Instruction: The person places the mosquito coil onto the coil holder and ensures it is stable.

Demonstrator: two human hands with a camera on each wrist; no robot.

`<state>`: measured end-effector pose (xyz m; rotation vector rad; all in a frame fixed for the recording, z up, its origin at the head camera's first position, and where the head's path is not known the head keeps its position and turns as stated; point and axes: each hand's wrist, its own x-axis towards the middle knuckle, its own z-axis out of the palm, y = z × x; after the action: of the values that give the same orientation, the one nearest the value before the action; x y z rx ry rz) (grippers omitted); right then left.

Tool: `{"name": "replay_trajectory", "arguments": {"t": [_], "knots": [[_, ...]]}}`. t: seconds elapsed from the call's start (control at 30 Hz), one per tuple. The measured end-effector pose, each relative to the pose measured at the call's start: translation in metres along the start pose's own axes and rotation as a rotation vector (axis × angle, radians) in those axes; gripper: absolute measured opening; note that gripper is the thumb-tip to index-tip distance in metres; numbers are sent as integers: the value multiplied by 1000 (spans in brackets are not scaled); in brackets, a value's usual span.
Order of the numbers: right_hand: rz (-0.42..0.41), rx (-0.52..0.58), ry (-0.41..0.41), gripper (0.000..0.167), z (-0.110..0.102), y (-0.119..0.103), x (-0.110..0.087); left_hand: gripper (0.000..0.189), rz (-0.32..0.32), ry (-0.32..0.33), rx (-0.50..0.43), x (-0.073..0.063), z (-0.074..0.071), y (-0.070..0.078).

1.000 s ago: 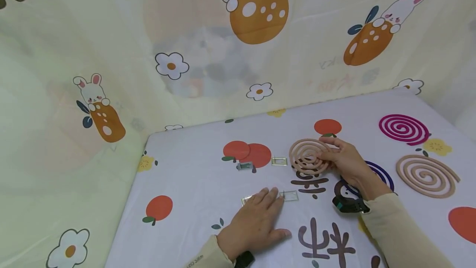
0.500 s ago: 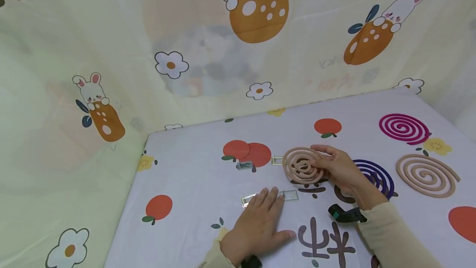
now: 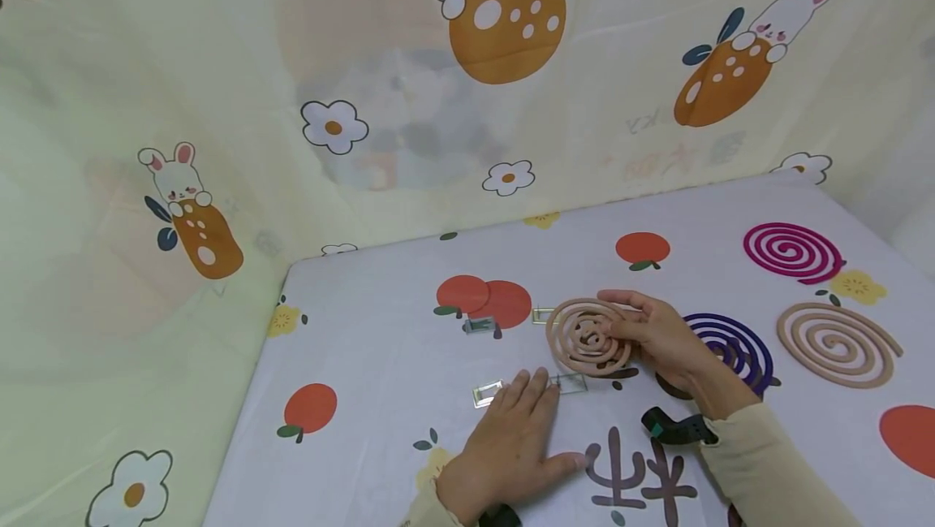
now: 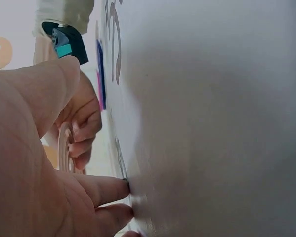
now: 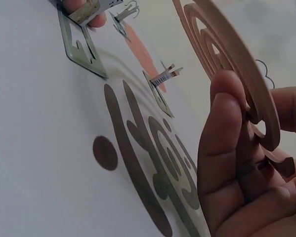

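Note:
A tan mosquito coil (image 3: pixel 584 340) is pinched between the thumb and fingers of my right hand (image 3: pixel 657 340), tilted above the table. In the right wrist view the coil (image 5: pixel 251 64) rises over the thumb, its outer end hanging near the palm. My left hand (image 3: pixel 511 438) lies palm down with straight fingers, fingertips resting on the table between two small metal coil stands, the left stand (image 3: pixel 487 394) and the right stand (image 3: pixel 571 384). Farther back are another stand (image 3: pixel 480 325) and one partly hidden behind the coil (image 3: pixel 541 316). The stands have upright prongs (image 5: pixel 167 74).
To the right lie a dark blue coil (image 3: pixel 752 348), partly behind the right hand, a second tan coil (image 3: pixel 840 344) and a magenta coil (image 3: pixel 792 251). A white printed cloth (image 3: pixel 380 348) covers the table, and a patterned curtain (image 3: pixel 409 210) hangs behind it.
My right hand has moved left and nearer with the tan coil, uncovering more of the blue coil. The left hand has stayed near the stands, its thumb spreading slightly to the right.

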<state>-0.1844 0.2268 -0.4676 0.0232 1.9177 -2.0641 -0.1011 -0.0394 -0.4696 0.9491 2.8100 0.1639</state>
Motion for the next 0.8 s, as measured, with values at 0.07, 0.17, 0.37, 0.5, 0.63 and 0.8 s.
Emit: {"name": "replay_trajectory", "arguments": {"t": [0.07,0.17,0.37,0.5,0.63,0.8], "knots": [[0,16,-12,66,1,1,0,90,1,0,0,0,0,0],[-6,46,-31,67,3,3,0,91,-5,1,1,1,0,-1],[-18,60,-82,68,7,7,1,89,-7,14,16,1,-2,-5],[-40,92,-115,68,8,10,1,86,13,21,19,1,-2,-9],[-36,107,-126,68,7,10,0,85,32,33,14,2,-1,-12],[-25,108,-146,67,6,10,-1,87,28,19,-9,3,0,-12]]}}
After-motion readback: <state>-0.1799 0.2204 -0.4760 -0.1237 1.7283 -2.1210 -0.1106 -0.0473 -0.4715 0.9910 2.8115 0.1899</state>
